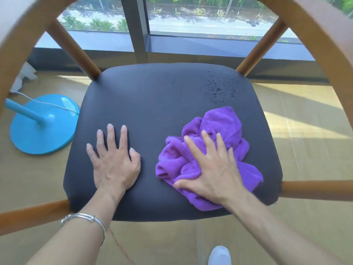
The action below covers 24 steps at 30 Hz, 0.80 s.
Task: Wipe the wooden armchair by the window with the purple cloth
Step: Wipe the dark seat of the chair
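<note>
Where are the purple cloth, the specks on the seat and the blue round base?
purple cloth (221, 121): head view, its uncovered upper fold.
specks (219, 86): head view, middle of the cluster.
blue round base (53, 138): head view, disc beside its pole.

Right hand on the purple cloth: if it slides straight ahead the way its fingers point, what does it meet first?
More of the purple cloth, bunched just beyond the fingertips of the right hand. Past that comes bare dark seat, then probably the scattered droplets near its far edge.
</note>
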{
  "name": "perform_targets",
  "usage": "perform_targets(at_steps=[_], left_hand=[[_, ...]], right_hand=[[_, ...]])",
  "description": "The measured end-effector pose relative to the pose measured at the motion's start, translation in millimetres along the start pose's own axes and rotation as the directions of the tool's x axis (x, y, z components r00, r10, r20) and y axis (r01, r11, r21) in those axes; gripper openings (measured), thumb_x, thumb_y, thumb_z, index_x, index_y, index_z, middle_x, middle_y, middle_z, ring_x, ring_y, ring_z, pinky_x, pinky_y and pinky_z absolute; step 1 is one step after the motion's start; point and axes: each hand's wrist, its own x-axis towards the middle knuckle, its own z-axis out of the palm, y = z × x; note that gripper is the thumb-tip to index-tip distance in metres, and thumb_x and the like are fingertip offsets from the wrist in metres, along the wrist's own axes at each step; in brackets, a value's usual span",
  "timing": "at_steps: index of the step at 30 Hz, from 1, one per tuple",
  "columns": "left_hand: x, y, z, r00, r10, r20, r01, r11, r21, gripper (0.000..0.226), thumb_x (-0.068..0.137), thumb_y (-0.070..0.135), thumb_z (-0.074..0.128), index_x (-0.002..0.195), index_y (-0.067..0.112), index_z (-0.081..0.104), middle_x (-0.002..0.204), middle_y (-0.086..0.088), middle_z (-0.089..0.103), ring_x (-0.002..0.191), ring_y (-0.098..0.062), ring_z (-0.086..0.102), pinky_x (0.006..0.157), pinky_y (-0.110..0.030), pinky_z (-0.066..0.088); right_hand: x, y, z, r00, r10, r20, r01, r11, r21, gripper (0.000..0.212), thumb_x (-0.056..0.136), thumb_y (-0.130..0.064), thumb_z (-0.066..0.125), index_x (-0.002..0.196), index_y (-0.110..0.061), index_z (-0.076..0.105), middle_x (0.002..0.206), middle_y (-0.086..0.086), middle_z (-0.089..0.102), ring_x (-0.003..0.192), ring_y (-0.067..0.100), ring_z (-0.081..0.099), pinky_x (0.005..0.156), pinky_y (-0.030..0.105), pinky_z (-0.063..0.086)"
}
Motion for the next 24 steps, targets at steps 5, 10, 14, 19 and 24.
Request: perform_targets(at_steps=[5, 10, 14, 19, 24], left_hand=[[0.3, 1.8, -1.0, 1.0, 0.027, 0.016, -0.027, 1.0, 0.004, 0.068, 0.081, 0.037, 0.022, 0.145, 0.014, 0.03, 0.151, -0.018, 0.025, 0.137, -0.041, 0.018, 0.105, -0.064, 0.015], [6.6, 2.2, -7.7, 0.987, 0.154, 0.047, -0.155, 0.988, 0.026, 0.069, 0.086, 0.048, 0.016, 0.146, 0.015, 0.026, 0.151, -0.018, 0.025, 0.137, -0.042, 0.019, 0.099, -0.069, 0.019], [24.4, 15.5, -9.7, 0.99, 0.129, 0.062, -0.125, 0.991, -0.055, 0.071, 0.084, 0.059, 0.007, 0.149, 0.029, 0.004, 0.157, -0.006, 0.006, 0.143, -0.032, 0.0, 0.103, -0.068, 0.011], [22.8, 18.2, -2.3, 0.994, 0.097, 0.05, -0.098, 0.995, 0.014, 0.068, 0.085, 0.052, 0.006, 0.149, 0.027, 0.013, 0.156, -0.007, 0.012, 0.143, -0.032, 0.004, 0.106, -0.065, 0.01], [24.7, 18.7, -2.9, 0.995, 0.089, 0.049, -0.089, 0.996, -0.011, 0.066, 0.085, 0.047, 0.017, 0.147, 0.025, 0.024, 0.154, -0.01, 0.023, 0.141, -0.034, 0.014, 0.105, -0.067, 0.014]], right_hand=[[5.1, -41.5, 25.6, 0.925, -0.255, -0.283, 0.235, 0.967, -0.103, 0.083, 0.058, -0.067, 0.063, 0.133, -0.037, 0.047, 0.142, 0.009, 0.051, 0.131, 0.044, 0.044, 0.091, 0.063, 0.045], [8.4, -13.1, 16.9, 0.899, -0.246, -0.362, 0.249, 0.968, -0.039, 0.068, 0.063, -0.043, 0.068, 0.127, -0.036, 0.048, 0.13, 0.002, 0.058, 0.12, 0.034, 0.056, 0.076, 0.047, 0.054], [14.3, 63.3, -8.6, 0.889, 0.03, -0.458, 0.045, 0.987, 0.153, 0.062, 0.073, -0.041, 0.062, 0.133, -0.036, 0.048, 0.125, -0.002, 0.058, 0.114, 0.026, 0.057, 0.078, 0.045, 0.054], [45.4, 132.4, -36.7, 0.866, 0.359, -0.347, -0.197, 0.885, 0.423, 0.05, 0.074, -0.054, 0.061, 0.121, -0.038, 0.052, 0.111, -0.006, 0.061, 0.102, 0.024, 0.06, 0.08, 0.044, 0.053], [97.7, 108.5, -48.3, 0.811, 0.414, -0.413, -0.268, 0.891, 0.366, 0.042, 0.077, -0.053, 0.055, 0.114, -0.032, 0.053, 0.112, 0.002, 0.058, 0.1, 0.031, 0.057, 0.082, 0.043, 0.05]])
